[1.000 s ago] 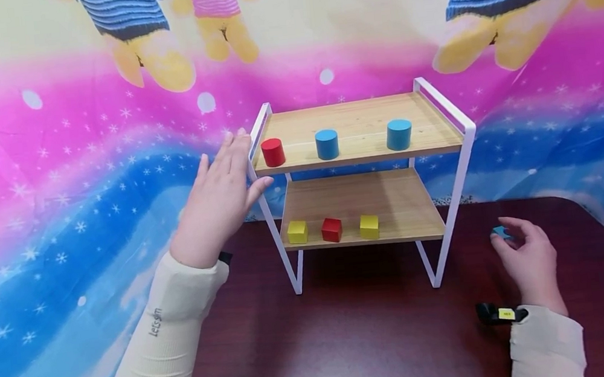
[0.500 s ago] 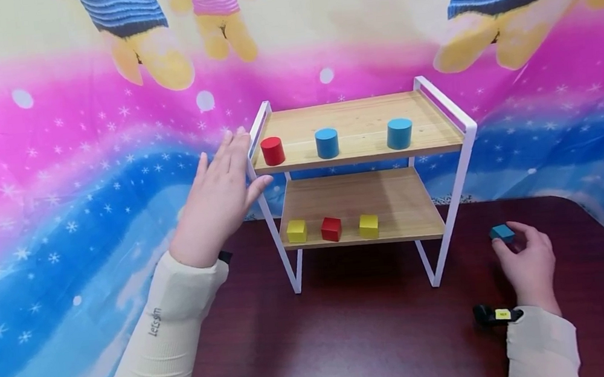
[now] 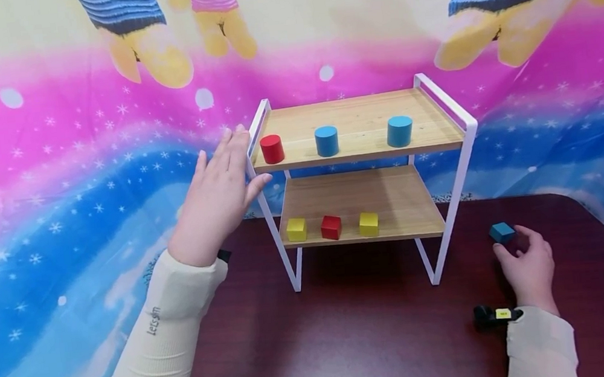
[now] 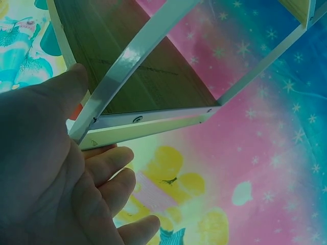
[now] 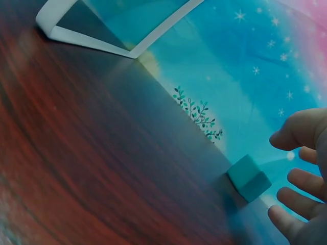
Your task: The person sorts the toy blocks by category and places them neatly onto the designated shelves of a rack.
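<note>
On the table at the right lies a blue cube (image 3: 501, 232), also in the right wrist view (image 5: 249, 177). My right hand (image 3: 530, 266) is just behind it on the near side, thumb and fingers spread apart with a gap to the cube. At the left, my left hand (image 3: 218, 202) rests against the side of a white-framed two-tier shelf rack (image 3: 360, 110), fingers extended. In the left wrist view its thumb and fingers lie on either side of the white frame (image 4: 130, 53).
On the upper tier stand a red cylinder (image 3: 272, 149) and two blue cylinders, one in the middle (image 3: 327, 142). The lower tier holds a yellow cube (image 3: 297, 229), a red cube (image 3: 331, 227) and another yellow cube (image 3: 368, 224). A patterned cloth (image 3: 111, 140) hangs behind the dark table (image 3: 360, 340).
The fingers of my right hand have parted from the blue cube, which they held half a second ago; it now sits on the table. My left hand stays at the rack.
</note>
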A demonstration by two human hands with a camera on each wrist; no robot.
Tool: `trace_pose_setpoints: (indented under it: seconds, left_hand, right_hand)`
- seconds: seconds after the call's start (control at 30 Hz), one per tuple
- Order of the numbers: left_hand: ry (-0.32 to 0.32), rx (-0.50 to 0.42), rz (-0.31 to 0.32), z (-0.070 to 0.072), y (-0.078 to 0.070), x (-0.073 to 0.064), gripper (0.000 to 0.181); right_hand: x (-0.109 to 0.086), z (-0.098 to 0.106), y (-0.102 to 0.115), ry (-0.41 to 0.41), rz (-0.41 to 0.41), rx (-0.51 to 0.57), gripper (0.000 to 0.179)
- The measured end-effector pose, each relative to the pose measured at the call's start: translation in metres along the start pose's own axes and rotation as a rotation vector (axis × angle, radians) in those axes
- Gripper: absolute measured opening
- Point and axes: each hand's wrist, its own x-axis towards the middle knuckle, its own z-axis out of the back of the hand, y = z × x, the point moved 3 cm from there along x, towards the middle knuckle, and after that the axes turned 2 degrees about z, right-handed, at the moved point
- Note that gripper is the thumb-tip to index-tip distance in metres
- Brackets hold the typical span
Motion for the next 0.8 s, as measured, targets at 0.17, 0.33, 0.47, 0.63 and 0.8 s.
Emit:
trace_pose_setpoints:
  seconds: [0.17, 0.33, 0.47, 0.63, 0.8]
  left_hand:
    - [0.017, -0.009, 0.005, -0.002, 0.001, -0.003, 0.085]
    - [0.013, -0.013, 0.004, -0.004, 0.001, -0.002, 0.085]
    - [0.008, -0.011, 0.004, -0.003, 0.001, -0.001, 0.085]
    - [0.009, -0.010, 0.002, -0.002, 0.000, -0.001, 0.085]
    - [-0.004, -0.017, -0.006, 0.000, 0.001, 0.000, 0.084]
  right_hand:
    - [-0.002, -0.004, -0.007, 0.024, -0.005, -0.006, 0.071]
    - [-0.001, -0.008, -0.013, 0.010, -0.012, 0.010, 0.072]
    - [0.001, -0.010, -0.017, -0.005, -0.042, 0.055, 0.072]
    - [0.003, -0.010, -0.019, -0.043, -0.105, 0.125, 0.071]
    - [0.009, -0.011, -0.019, -0.054, -0.123, 0.121, 0.070]
